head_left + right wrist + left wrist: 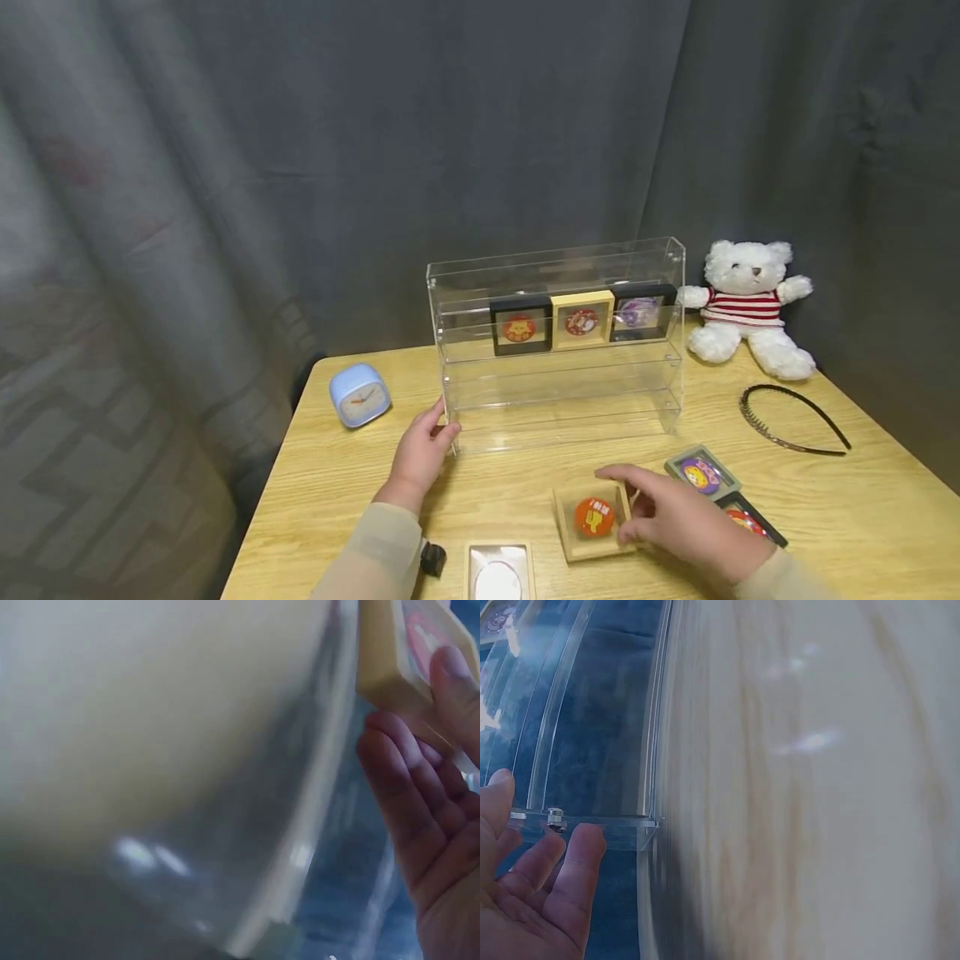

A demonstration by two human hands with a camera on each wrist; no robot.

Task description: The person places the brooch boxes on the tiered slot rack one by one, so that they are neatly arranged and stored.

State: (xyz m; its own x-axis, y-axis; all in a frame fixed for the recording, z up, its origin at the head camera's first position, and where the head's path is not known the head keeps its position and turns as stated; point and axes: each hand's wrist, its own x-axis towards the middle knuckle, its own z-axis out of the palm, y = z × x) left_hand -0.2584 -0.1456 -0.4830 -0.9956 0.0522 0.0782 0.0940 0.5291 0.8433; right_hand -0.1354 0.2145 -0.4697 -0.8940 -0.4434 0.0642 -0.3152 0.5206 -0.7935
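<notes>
A clear acrylic display rack (562, 429) stands upright on the table. My left hand (422, 457) grips its lower left side panel, thumb toward the front; in the left wrist view the fingertips (585, 847) are at the clear panel beside a small metal screw (556, 817). With thumb and fingers, my right hand (675, 521) pinches the right edge of a light-wood square display frame (567, 533) holding a round red badge with a yellow figure. In the right wrist view the thumb lies over the frame's face and the fingers are at its edge.
On one rack tier sit two black frames (498, 343) and a yellow one (557, 333). A grey-green frame (684, 460) and a black one (772, 532) lie right; a pale frame (529, 575) lies in front. Around stand a blue clock (352, 383), white teddy bear (723, 337) and headband (806, 395).
</notes>
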